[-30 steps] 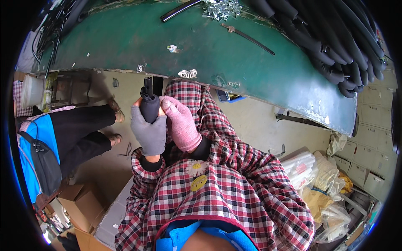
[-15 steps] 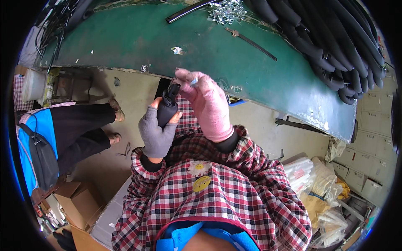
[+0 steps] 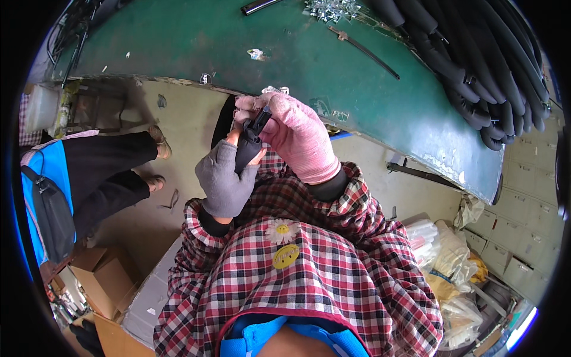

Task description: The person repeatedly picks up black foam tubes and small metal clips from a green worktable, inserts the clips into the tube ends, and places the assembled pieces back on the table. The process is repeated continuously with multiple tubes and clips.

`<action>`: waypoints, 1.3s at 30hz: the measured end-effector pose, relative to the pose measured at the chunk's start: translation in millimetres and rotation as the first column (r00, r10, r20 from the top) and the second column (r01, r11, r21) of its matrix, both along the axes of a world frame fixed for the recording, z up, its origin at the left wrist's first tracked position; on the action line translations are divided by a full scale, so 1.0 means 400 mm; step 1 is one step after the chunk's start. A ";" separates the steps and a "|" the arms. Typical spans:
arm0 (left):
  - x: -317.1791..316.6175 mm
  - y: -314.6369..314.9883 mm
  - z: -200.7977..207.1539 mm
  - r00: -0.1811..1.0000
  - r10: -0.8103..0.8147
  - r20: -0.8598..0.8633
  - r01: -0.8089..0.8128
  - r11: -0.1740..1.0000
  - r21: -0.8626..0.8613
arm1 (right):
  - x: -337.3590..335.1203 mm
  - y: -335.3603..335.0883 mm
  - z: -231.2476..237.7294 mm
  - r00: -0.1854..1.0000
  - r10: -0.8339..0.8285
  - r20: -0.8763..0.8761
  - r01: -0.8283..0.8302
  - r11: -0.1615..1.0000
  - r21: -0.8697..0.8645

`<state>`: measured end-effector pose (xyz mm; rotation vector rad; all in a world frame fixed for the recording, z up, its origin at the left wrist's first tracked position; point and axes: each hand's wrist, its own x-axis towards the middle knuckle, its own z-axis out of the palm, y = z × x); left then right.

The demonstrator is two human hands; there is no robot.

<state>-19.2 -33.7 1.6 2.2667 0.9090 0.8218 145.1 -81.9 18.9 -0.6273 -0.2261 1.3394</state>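
Observation:
My left hand (image 3: pixel 225 181), in a grey fingerless glove, grips a black rubber strip (image 3: pixel 248 146) upright just below the near edge of the green workbench (image 3: pixel 196 44). My right hand (image 3: pixel 295 135), in a pink knit glove, closes over the strip's upper end, fingers curled around a black fitting there. Both hands sit over my lap, above my red plaid sleeves. The lower part of the strip is hidden between my hands.
On the bench lie a thin black strip (image 3: pixel 364 52), a pile of small metal clips (image 3: pixel 331 8) and a heap of black rubber tubes (image 3: pixel 476 65) at right. A seated person (image 3: pixel 89 178) in black trousers is at left. Cardboard boxes (image 3: pixel 101 276) lower left, plastic bags (image 3: pixel 446 262) lower right.
Both hands have risen toward the bench edge. My right hand moved from beside the strip to over its top end, and the strip tilted slightly right.

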 end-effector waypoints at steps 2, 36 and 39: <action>0.003 0.006 0.003 1.000 0.005 -0.012 -0.005 0.999 0.039 | -0.012 0.010 -0.009 0.999 -0.024 -0.038 0.025 0.999 0.033; 0.035 0.129 0.062 0.929 -0.275 -0.249 0.271 0.961 -0.048 | 0.343 -0.066 0.138 -0.440 0.458 0.772 0.411 0.867 -0.280; 0.037 0.134 0.066 0.917 -0.289 -0.276 0.288 0.957 -0.044 | 0.360 -0.054 0.150 -0.404 0.560 0.724 0.377 0.823 -0.426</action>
